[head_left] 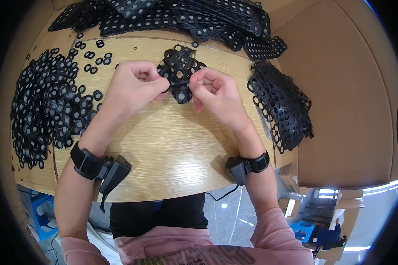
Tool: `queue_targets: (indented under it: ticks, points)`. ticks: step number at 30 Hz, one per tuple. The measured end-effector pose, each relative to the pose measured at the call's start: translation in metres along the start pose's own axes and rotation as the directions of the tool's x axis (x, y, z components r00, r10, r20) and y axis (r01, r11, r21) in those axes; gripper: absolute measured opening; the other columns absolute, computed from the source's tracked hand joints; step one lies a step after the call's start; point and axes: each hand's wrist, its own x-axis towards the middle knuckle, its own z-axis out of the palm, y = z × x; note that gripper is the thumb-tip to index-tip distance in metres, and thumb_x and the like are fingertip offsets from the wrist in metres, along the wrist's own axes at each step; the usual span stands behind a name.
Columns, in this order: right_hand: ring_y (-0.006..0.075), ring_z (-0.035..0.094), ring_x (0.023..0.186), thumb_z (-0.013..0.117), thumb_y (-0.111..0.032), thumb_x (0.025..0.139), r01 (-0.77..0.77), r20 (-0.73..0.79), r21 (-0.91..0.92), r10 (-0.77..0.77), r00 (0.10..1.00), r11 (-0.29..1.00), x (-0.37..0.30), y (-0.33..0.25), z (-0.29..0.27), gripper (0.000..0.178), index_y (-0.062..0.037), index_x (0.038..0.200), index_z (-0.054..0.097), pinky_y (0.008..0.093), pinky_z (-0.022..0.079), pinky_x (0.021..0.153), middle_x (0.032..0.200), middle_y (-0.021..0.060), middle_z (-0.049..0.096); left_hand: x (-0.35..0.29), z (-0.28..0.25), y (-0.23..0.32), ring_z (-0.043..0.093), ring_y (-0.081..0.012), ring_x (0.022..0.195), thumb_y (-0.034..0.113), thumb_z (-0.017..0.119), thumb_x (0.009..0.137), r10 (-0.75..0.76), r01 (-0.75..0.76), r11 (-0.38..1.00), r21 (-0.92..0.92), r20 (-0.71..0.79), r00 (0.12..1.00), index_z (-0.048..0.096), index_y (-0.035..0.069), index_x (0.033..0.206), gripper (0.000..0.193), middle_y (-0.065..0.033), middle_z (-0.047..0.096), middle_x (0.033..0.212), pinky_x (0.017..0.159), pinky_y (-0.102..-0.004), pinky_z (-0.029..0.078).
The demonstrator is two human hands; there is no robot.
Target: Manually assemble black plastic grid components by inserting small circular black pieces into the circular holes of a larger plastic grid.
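Note:
Between my two hands, over the middle of the table, is a crumpled black perforated sheet [179,63] with round holes. My left hand [137,86] pinches its left edge, thumb against curled fingers. On the opposite edge, my right hand [216,94] grips with thumb and fingertips. A grey-centred black ring [181,95] shows at the sheet's near end, between the fingertips. Whether it is still joined to the sheet I cannot tell. Parts of the sheet's edges are hidden behind my fingers.
Loose black rings with grey centres [53,106] lie heaped on the left; several are scattered beyond my left hand. Stacked black sheets with grey discs [199,20] line the back. Holed black sheets [283,108] pile up at right, beside a cardboard wall [345,97].

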Motion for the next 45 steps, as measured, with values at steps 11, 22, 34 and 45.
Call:
queue_targets:
  ticks: [11, 22, 34, 45]
  points:
    - [0.0091, 0.056, 0.057, 0.054, -0.003, 0.087, 0.002, -0.006, 0.036, -0.002, 1.000, 0.999, 0.002, -0.003, -0.006, 0.005, 0.0010, 0.090, 0.055, 0.0212, 0.044, 0.053, 0.071, 0.0022, 0.056, 0.006, -0.007, -0.001, 0.057, -0.0142, 0.077, 0.019, 0.062, 0.077, 0.467, -0.316, 0.729, 0.607, -0.103, 0.878, 0.069, -0.001, 0.084, 0.022, -0.0090, 0.063, 0.077, 0.070, -0.0267, 0.046]
    - [0.0077, 0.057, 0.053, 0.062, -0.007, 0.087, 0.077, -0.183, -0.138, -0.102, 0.978, 0.987, 0.001, 0.001, 0.005, 0.010, 0.0011, 0.087, 0.056, 0.0191, 0.043, 0.048, 0.070, 0.0033, 0.060, 0.000, 0.007, -0.008, 0.060, -0.0092, 0.086, 0.016, 0.053, 0.095, 0.123, -0.078, 0.970, -0.230, 0.185, 0.975, 0.061, -0.001, 0.106, 0.022, -0.0050, 0.065, 0.093, 0.075, -0.0239, 0.047]
    - [0.0055, 0.054, 0.046, 0.063, -0.008, 0.087, -0.067, -0.001, -0.029, 0.067, 0.998, 0.997, -0.008, -0.013, 0.005, 0.014, 0.0041, 0.093, 0.063, 0.0189, 0.038, 0.037, 0.063, 0.0050, 0.063, 0.003, 0.010, -0.015, 0.061, -0.0091, 0.087, 0.009, 0.058, 0.092, 0.198, -0.173, 0.970, -0.171, 0.142, 0.970, 0.058, 0.000, 0.099, 0.011, -0.0057, 0.066, 0.094, 0.079, -0.0223, 0.047]
    - [0.0066, 0.053, 0.045, 0.062, -0.006, 0.086, -0.091, -0.003, 0.013, 0.091, 0.996, 0.996, -0.007, -0.012, 0.007, 0.010, 0.0033, 0.089, 0.063, 0.0191, 0.039, 0.038, 0.063, 0.0062, 0.063, 0.000, 0.011, -0.018, 0.058, -0.0061, 0.074, 0.010, 0.063, 0.089, 0.166, -0.159, 0.985, -0.063, 0.124, 0.978, 0.059, 0.000, 0.094, 0.012, -0.0022, 0.062, 0.085, 0.065, -0.0197, 0.046]
